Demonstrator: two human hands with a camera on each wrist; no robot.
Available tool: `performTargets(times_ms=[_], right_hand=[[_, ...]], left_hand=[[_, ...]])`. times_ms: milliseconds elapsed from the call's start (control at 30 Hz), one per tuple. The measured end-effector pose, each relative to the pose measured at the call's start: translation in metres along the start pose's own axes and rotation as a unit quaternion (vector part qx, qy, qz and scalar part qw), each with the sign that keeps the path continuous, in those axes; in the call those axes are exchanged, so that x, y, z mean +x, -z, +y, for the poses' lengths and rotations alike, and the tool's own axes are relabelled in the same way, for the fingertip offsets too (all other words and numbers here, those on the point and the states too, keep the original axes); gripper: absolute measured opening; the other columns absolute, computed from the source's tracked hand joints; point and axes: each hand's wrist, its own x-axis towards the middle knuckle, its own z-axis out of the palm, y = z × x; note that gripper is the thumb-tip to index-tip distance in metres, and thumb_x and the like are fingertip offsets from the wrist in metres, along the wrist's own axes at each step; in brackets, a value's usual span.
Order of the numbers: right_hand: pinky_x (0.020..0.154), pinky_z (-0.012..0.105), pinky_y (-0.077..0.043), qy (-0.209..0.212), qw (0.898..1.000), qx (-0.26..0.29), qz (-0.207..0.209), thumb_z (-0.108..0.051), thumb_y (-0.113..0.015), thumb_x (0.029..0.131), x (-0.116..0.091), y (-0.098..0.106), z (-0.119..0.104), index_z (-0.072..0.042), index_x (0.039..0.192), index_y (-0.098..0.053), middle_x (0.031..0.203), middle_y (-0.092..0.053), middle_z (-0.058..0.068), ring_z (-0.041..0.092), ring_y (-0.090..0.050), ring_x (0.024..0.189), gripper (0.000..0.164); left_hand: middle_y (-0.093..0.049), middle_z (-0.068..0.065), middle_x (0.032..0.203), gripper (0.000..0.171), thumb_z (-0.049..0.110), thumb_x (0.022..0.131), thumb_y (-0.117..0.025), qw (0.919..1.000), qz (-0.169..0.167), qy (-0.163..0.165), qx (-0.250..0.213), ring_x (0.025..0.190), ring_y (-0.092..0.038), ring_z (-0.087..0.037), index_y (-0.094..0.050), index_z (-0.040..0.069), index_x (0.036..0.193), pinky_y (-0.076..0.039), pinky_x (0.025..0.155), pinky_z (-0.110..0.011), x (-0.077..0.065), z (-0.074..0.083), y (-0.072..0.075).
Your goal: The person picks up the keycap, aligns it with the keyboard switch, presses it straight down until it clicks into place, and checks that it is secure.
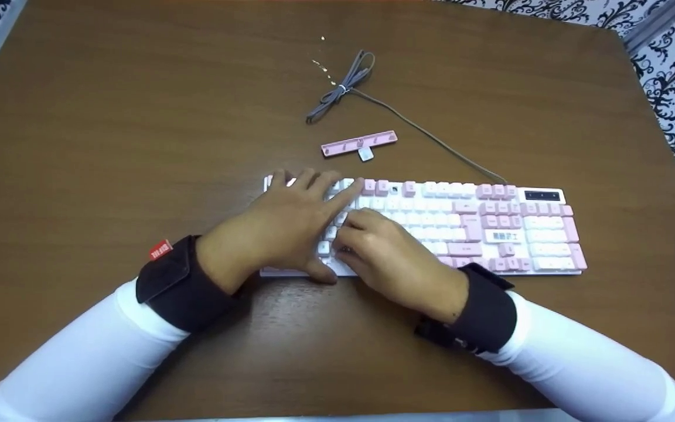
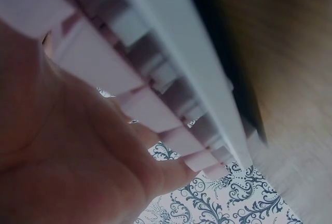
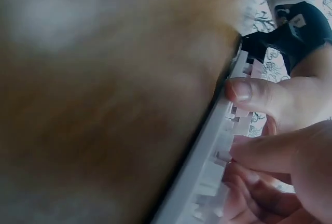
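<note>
A pink-and-white keyboard (image 1: 443, 220) lies flat on the table. My left hand (image 1: 296, 217) rests on its left part with spread fingers along the top rows and the thumb at the front edge. My right hand (image 1: 387, 252) is beside it, fingers curled down over the lower key rows. In the right wrist view, the right thumb and fingers (image 3: 270, 154) touch the keyboard near its front edge; whether they pinch anything is hidden. Behind the keyboard lies a long pink keycap (image 1: 346, 145), hollow side up, with a small pale piece (image 1: 365, 153) against it.
A grey cable (image 1: 437, 140) runs from the keyboard's back edge to a tied bundle (image 1: 343, 89). Several tiny bright specks (image 1: 324, 69) lie by the bundle. The brown wooden table (image 1: 138, 117) extends around the keyboard, with black-and-white patterned surfaces (image 1: 674, 88) beyond its edges.
</note>
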Motion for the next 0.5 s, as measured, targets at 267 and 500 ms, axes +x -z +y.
performTargets(times_ms=[267,500], right_hand=[[0.080,0.034,-0.054,0.017,1.000,0.007,0.013,-0.005,-0.073,0.087,0.001,0.003,0.001,-0.007,0.089,-0.074,0.093,-0.066,0.006,0.021,-0.062,0.088,0.003],[0.082,0.037,-0.056,0.002,0.999,0.013,0.043,-0.008,-0.076,0.084,0.002,0.029,0.016,-0.003,0.096,-0.075,0.094,-0.069,0.011,0.024,-0.064,0.091,0.013]], left_hand=[[-0.034,-0.013,0.157,0.130,0.070,0.061,-0.082,1.0000,-0.006,0.003,0.000,0.140,-0.039,-0.038,-0.016,0.021,0.162,-0.033,0.108,-0.065,0.000,-0.002,0.000],[-0.031,-0.014,0.159,0.132,0.072,0.061,-0.081,0.9998,-0.019,0.004,0.003,0.142,-0.036,-0.040,-0.013,0.023,0.162,-0.031,0.109,-0.067,0.002,-0.001,0.001]])
